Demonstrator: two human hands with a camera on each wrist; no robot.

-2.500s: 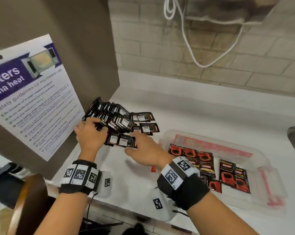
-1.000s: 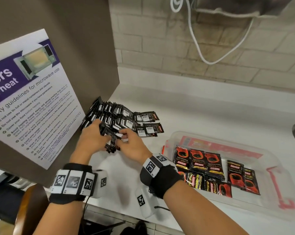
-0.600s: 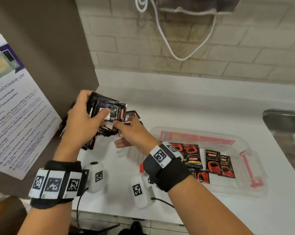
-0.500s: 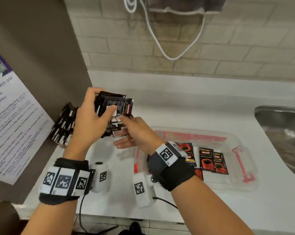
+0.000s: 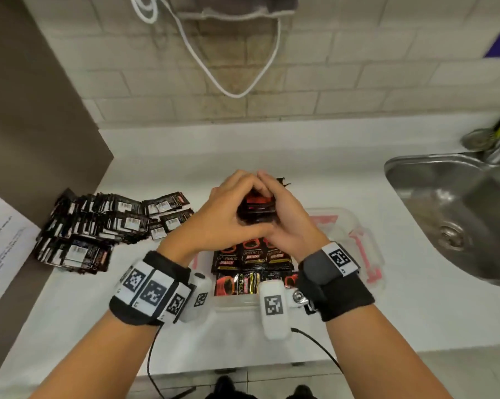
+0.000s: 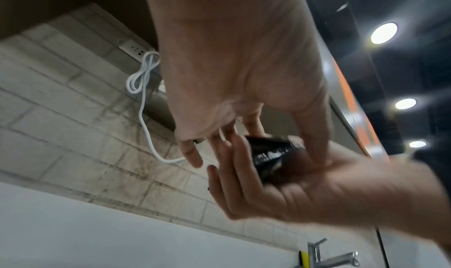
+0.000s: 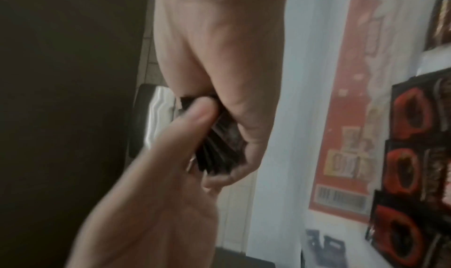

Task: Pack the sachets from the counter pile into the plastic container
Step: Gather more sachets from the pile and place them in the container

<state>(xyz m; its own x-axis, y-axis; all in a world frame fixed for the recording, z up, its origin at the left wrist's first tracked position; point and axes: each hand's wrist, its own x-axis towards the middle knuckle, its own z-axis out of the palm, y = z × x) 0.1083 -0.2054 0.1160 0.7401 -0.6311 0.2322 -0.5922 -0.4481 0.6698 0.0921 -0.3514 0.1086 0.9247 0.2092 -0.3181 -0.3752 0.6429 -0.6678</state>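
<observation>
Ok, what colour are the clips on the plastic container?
Pinkish red, on the clear plastic container; the clip at its right end shows best in the head view.

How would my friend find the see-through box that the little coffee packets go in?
Start at the metal sink on the right of the white counter. Just left of it sits the plastic container, under the two hands. It is clear with pink clips, and its sachets show red cups, unlike the loose pile further left, which lies barcode side up.
</observation>
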